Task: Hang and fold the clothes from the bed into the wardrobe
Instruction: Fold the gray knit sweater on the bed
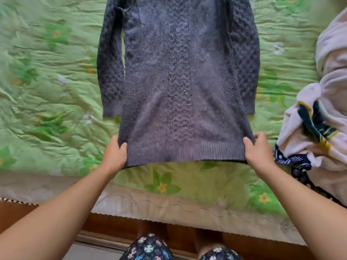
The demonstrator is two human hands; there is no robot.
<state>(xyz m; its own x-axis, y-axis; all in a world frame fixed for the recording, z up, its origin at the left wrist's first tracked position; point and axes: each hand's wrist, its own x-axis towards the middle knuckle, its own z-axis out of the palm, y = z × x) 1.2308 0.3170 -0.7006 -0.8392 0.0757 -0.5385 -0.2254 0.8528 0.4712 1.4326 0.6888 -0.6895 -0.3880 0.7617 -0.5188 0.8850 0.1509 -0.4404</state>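
A long purple-grey knitted sweater [180,81] lies spread lengthwise on the bed, its sleeves straight down both sides and its neck cut off by the top edge. My left hand [114,154] pinches the left corner of the ribbed hem. At the right corner my right hand [258,152] grips the hem the same way. The hem is lifted slightly off the bedspread between the two hands.
The bed carries a green floral quilted bedspread [47,91]. A heap of pale pink and navy patterned clothes [319,119] lies at the right. The bed's wooden front edge [112,224] and my knees are below.
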